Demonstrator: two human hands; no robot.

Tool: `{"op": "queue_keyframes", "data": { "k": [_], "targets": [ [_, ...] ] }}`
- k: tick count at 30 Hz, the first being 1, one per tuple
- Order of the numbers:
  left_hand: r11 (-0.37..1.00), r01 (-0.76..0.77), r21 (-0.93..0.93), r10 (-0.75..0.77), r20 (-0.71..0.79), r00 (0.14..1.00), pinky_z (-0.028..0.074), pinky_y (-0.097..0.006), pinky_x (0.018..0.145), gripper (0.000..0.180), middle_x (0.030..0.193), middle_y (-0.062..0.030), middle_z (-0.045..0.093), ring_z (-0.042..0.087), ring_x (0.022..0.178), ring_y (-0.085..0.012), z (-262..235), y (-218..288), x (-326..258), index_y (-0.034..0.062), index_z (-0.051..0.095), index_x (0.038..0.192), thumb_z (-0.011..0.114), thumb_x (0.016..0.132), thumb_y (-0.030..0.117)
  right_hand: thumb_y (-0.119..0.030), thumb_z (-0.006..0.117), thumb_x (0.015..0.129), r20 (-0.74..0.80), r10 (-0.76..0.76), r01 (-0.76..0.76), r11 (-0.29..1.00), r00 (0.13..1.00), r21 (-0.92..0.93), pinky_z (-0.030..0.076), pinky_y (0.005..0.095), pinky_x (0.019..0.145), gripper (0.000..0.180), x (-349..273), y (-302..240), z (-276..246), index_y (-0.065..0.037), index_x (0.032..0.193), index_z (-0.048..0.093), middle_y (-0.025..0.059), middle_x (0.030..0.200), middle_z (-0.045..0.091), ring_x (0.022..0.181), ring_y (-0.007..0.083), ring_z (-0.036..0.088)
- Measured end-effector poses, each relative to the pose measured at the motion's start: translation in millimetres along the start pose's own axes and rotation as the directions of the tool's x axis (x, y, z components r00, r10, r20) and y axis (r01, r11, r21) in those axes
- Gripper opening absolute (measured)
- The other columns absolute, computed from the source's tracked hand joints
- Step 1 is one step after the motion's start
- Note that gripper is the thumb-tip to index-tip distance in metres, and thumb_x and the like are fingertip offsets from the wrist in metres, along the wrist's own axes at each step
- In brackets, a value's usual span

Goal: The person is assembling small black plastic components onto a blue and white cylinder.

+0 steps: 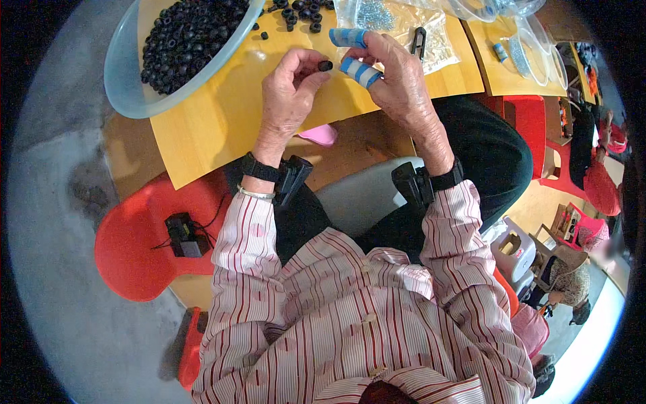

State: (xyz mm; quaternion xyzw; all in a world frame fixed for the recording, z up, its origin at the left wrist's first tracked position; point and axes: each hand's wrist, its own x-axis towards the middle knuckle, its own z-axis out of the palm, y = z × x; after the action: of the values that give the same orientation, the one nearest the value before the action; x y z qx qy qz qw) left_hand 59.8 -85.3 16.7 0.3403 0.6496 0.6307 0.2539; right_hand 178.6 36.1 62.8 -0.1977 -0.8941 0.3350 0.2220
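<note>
My left hand [291,91] is closed over the yellow table's near edge, pinching a small black ring-like plastic part [326,66] between thumb and fingertips. Facing it, my right hand [404,75] has its thumb and index finger apart. Both of those digits are wrapped in blue-and-white tape [361,72], and I see nothing between them. Beyond my hands, several loose black parts [304,12] of similar look lie on the table [222,121]. A clear plastic bag [441,54] with tiny bluish pieces [377,15] rests past my right hand, a black thread snipper [418,44] on it.
A large translucent basin [128,101] heaped with black parts stands at the table's left. A red stool [128,242] bears a black device with a cable [185,236]. Clear containers [538,54] sit on another table at right. Several people are farther off at right.
</note>
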Motion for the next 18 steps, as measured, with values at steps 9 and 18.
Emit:
{"op": "queue_keyframes", "data": {
  "k": [9,18],
  "targets": [
    [0.997,-0.069,0.047,0.067,0.044,0.997,0.051,-0.025,0.070,0.016,0.084,-0.0060,0.067,0.064,0.078,-0.0119,1.6,2.2,0.6,0.0006,0.058,0.092,0.064,0.078,-0.001,-0.008,0.066,0.079,0.050,-0.067,0.071,0.993,0.997,-0.096,0.051,0.0306,0.068,0.034,3.5,-7.1,0.8,-0.008,0.112,0.059,0.0096,0.088,0.062,0.077,0.0193,0.062],
    [0.994,-0.022,-0.108,0.025,0.026,0.999,0.051,-0.024,0.071,0.014,0.084,-0.0072,0.066,0.063,0.077,-0.0115,-0.7,-4.6,2.1,-0.0014,0.057,0.093,0.063,0.080,0.000,-0.009,0.066,0.074,0.018,-0.212,0.210,0.946,0.977,-0.245,0.049,0.0370,0.062,0.027,11.5,-10.6,7.4,-0.005,0.099,0.055,0.0109,0.074,0.058,0.070,0.0270,0.058]
  ]
}}
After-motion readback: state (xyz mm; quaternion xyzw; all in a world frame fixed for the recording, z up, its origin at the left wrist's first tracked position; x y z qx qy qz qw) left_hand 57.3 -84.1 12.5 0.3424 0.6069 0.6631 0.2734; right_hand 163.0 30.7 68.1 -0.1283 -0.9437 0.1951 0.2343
